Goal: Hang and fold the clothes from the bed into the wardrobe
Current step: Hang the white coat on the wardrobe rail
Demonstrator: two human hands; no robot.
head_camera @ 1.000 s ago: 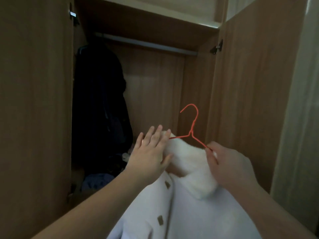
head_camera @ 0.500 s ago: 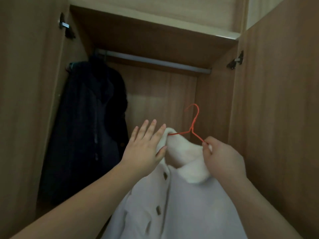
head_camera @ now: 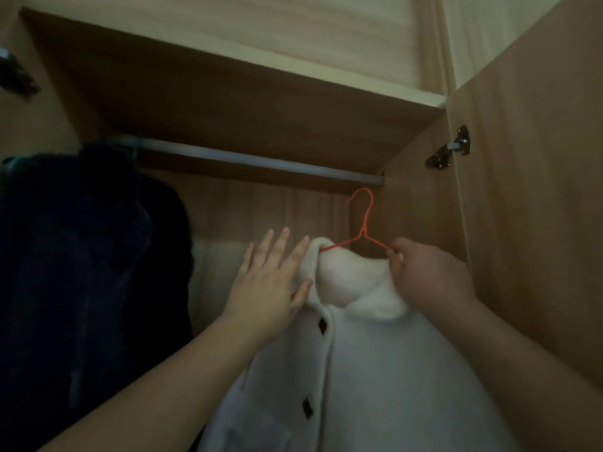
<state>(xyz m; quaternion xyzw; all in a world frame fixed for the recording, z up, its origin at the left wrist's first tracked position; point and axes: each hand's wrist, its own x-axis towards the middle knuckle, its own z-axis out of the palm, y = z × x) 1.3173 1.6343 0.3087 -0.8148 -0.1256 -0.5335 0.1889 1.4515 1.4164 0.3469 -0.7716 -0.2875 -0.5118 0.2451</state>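
A white fleece coat (head_camera: pixel 368 370) with dark buttons hangs on a thin red wire hanger (head_camera: pixel 363 230) inside the open wardrobe. My right hand (head_camera: pixel 424 275) is shut on the hanger's right arm and the coat's collar, holding both up. The hanger's hook sits just below the right end of the metal rail (head_camera: pixel 248 159), not over it. My left hand (head_camera: pixel 270 282) lies flat with fingers spread against the left side of the collar.
A dark garment (head_camera: pixel 81 256) hangs from the rail's left end and fills the left half. The open right door (head_camera: pixel 535 197) with its hinge (head_camera: pixel 448 151) stands close on the right. A shelf board (head_camera: pixel 228 102) closes the space just above the rail.
Both hands have lifted the coat and hanger higher into the wardrobe, and the hook has come up close under the rail's right end. My view has tilted upward.
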